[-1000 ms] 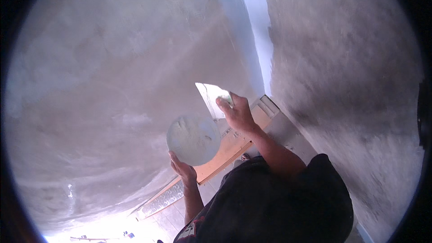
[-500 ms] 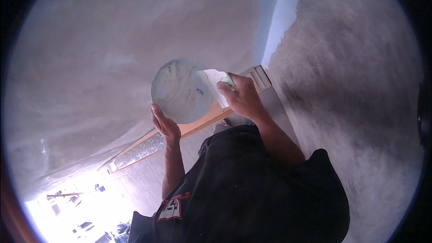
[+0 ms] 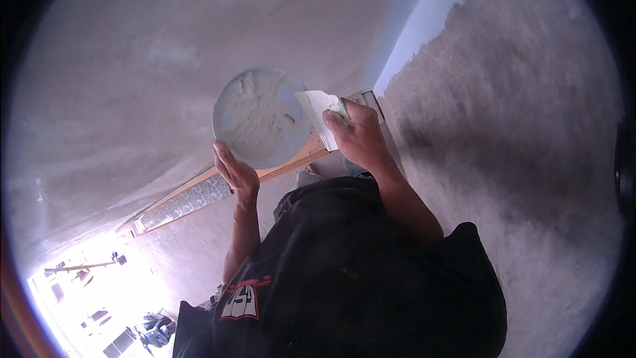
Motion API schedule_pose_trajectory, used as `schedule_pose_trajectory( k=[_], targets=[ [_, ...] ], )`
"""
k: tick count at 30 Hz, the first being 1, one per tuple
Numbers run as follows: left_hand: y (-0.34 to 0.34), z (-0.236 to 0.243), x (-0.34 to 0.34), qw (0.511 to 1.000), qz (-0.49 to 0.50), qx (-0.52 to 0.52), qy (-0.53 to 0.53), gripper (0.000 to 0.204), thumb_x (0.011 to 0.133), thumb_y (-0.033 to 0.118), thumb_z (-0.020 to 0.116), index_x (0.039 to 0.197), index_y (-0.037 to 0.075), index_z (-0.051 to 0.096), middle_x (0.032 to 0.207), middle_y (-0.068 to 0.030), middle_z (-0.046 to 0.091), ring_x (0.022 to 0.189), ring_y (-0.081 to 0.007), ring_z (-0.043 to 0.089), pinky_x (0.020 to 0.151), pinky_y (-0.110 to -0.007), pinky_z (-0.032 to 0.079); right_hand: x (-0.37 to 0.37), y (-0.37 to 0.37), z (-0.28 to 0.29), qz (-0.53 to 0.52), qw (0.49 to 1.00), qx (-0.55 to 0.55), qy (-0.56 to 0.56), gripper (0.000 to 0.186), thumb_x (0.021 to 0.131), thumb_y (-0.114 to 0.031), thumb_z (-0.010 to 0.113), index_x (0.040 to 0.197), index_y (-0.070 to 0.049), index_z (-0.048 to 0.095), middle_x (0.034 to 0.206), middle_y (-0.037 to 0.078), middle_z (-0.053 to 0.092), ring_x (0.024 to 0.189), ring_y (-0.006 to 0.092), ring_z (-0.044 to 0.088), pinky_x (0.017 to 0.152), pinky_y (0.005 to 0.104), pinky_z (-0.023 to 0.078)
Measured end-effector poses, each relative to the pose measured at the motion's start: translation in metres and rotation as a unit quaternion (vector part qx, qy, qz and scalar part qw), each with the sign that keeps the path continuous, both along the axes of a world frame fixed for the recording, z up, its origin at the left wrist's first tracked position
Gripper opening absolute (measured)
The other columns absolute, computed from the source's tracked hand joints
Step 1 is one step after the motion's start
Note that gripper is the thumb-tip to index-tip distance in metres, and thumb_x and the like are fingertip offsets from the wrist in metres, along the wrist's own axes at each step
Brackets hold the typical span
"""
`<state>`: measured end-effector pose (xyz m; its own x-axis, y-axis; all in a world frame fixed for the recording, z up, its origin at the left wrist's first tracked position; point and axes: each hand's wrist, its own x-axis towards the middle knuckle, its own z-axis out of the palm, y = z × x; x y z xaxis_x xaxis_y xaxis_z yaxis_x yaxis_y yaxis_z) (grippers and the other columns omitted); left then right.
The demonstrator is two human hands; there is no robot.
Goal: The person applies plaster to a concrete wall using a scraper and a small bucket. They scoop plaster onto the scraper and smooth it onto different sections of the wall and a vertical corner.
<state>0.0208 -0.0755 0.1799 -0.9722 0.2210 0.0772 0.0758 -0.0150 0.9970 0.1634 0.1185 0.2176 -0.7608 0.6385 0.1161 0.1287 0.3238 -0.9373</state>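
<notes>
Round plaster board (image 3: 260,116), caked with pale paste, has risen higher and nearer than a second ago; the left hand (image 3: 233,174) cups its lower rim; the right hand (image 3: 354,134) clenches a flat trowel (image 3: 319,107) whose blade now touches the board's right edge (loading, I judge); grey plastered walls (image 3: 119,79) meet at a far corner; tiled floor (image 3: 192,252) below.

Round pan (image 3: 258,116) left of scraper (image 3: 319,109), touching it.

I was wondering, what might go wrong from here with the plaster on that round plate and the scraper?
The left hand grips the round plate only at its lower edge, so it might tip and spill plaster. The scraper in the right hand meets the plate's rim, so plaster could drop over it.
</notes>
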Motion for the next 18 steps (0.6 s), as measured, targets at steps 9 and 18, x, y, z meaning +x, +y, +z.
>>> schedule_pose_trajectory(
  k=[9, 18],
  targets=[
    [0.002, -0.005, 0.006, 1.0, 0.013, 0.022, -0.016, 0.055, 0.101, 0.045, 0.028, 0.117, -0.004, 0.049, 0.107, -0.0123, 0.054, 0.102, -0.0197, 0.048, 0.091, -0.032, 0.038, -0.008, -0.008, 0.002, -0.03, 0.994, -0.108, 0.012, 0.026, 0.088, -0.016, 0.057, 0.101, 0.006, 0.062, 0.08, 0.014, 0.066, 0.073, 0.0177, 0.062, 0.07, 0.0331, 0.049],
    [0.004, -0.004, 0.017, 1.0, -0.001, -0.015, 0.007, 0.052, 0.102, 0.042, 0.025, 0.123, -0.001, 0.047, 0.112, -0.0114, 0.052, 0.105, -0.0204, 0.047, 0.093, -0.032, 0.036, -0.028, -0.012, 0.003, -0.064, 0.994, -0.076, 0.052, 0.026, 0.09, -0.018, 0.053, 0.093, 0.007, 0.06, 0.07, 0.017, 0.063, 0.065, 0.0232, 0.064, 0.06, 0.0373, 0.048]
  ],
)
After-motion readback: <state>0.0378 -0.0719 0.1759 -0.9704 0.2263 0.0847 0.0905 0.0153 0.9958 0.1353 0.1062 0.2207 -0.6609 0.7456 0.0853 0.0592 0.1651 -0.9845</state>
